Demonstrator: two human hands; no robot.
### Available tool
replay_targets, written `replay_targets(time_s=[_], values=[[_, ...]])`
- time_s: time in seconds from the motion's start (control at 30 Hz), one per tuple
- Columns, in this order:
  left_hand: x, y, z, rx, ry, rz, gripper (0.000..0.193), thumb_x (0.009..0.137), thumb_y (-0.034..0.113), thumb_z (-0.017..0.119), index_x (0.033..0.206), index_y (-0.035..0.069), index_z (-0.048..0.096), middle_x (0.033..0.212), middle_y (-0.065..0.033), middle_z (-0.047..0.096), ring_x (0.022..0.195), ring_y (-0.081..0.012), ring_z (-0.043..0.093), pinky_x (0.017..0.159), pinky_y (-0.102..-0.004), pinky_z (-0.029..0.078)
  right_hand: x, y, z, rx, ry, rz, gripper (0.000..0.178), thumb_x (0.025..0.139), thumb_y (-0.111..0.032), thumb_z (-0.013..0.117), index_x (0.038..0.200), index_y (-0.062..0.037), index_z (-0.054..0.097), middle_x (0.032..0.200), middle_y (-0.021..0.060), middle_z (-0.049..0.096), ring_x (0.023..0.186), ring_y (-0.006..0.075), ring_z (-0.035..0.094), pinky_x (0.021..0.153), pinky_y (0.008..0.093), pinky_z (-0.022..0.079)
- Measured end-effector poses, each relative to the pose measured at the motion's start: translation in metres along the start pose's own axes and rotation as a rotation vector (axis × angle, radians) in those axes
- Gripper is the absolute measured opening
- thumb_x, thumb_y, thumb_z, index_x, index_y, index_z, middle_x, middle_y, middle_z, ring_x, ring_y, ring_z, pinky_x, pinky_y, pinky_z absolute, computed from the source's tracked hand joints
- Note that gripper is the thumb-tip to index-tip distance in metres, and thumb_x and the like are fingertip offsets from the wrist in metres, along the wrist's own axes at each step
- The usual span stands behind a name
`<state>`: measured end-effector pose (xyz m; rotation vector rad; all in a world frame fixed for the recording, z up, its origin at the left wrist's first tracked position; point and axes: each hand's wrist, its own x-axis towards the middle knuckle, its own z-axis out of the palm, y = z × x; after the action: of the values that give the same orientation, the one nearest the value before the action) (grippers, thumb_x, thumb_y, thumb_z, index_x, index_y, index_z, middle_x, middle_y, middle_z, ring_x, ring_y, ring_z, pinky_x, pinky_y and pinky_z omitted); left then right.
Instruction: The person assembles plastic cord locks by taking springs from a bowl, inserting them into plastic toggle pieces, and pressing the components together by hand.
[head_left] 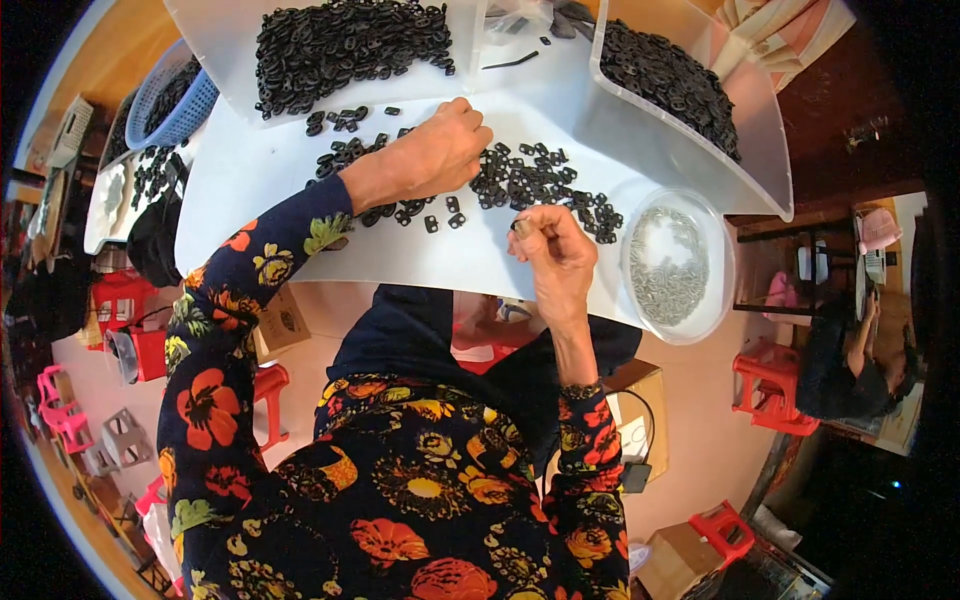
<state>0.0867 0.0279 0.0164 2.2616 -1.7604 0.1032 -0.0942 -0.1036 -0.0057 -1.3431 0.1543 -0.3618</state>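
Over a white table, my left hand reaches across the loose pieces, its fingers curled down and pressed together. Whatever they hold, if anything, is hidden behind the hand. My right hand is near the table's front edge, thumb and forefinger pinched on a small black plastic piece, of which only a dark bit shows. Between and beyond the hands lie many small black plastic pieces with holes. Right of my right hand stands a round clear tub holding small silvery pins.
A clear bin heaped with black pieces stands at the far left. Another such bin sits at the far right. A blue basket is beyond the table's left side. Red stools stand around, and another person sits at the right.
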Motion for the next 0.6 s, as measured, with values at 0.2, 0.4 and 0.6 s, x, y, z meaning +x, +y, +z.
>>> replay_targets(time_s=[0.2,0.4,0.6], values=[[-0.008,0.007,0.001,-0.299,0.219,-0.158,0.011,0.074,0.005,0.052,0.081,-0.003,0.052,0.079,-0.0159,0.054,0.085,-0.0325,0.051,0.076,-0.0396,0.044,-0.001,0.003,0.0,0.05,0.002,-0.011,0.01,0.089,-0.009,0.062,0.095,-0.0011,0.059,0.08,0.0025,0.061,0.067,0.0052,0.054,0.061,0.0193,0.045],[-0.011,0.021,-0.019,-0.748,0.107,-0.374,0.018,0.081,0.011,0.049,0.089,-0.004,0.054,0.075,-0.0124,0.063,0.068,-0.0232,0.055,0.065,-0.0335,0.046,-0.001,0.003,-0.001,0.043,0.008,-0.014,0.009,0.09,-0.006,0.06,0.096,-0.0002,0.059,0.085,0.0034,0.061,0.069,0.0067,0.054,0.063,0.0209,0.046],[-0.017,0.051,-0.015,-1.305,-0.171,-0.468,0.017,0.085,0.014,0.048,0.09,0.0,0.056,0.076,-0.0072,0.065,0.065,-0.0103,0.055,0.061,-0.025,0.046,0.002,-0.003,0.002,0.15,0.104,-0.084,0.008,0.091,-0.006,0.056,0.095,0.001,0.056,0.102,0.01,0.061,0.069,0.0092,0.053,0.065,0.0234,0.046]])
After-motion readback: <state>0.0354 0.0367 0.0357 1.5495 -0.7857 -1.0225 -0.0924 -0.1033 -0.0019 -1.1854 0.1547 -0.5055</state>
